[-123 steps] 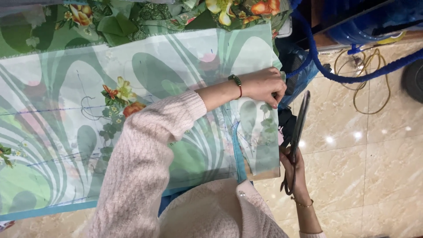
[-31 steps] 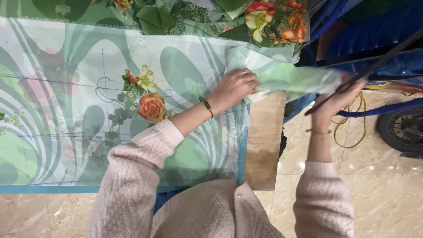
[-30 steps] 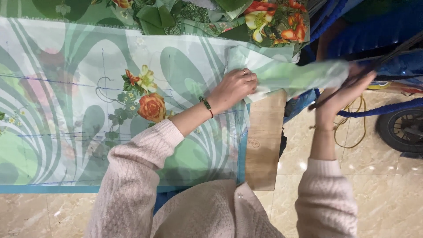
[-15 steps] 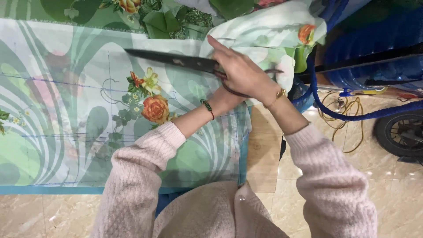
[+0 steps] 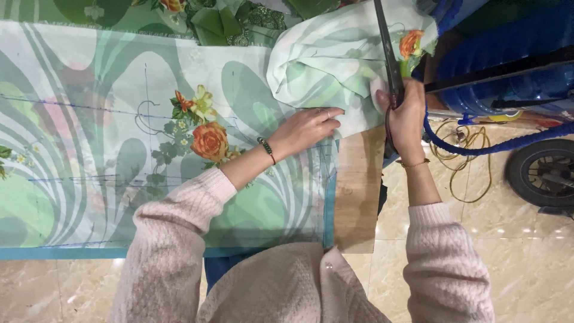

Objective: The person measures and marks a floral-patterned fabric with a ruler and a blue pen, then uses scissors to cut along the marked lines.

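Left hand [image 5: 308, 127] lies flat, fingers spread, on green floral fabric [image 5: 119, 137] near the counter's [image 5: 357, 197] right edge. Right hand [image 5: 408, 113] grips black scissors [image 5: 388, 54] over the folded-back fabric piece [image 5: 323, 66].

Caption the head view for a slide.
Left hand flat on green floral fabric; right hand grips long scissors.

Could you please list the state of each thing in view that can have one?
Scissors: blades closed or nearly so, pointing away, gripped by the right hand.
Printed fabric: spread flat on the table, marked with drawn lines.
Folded-back fabric piece: bunched and creased at the far corner.
Left hand: flat, pressing the fabric.
Table: bare wooden edge showing.
Blue hose: hanging slack.
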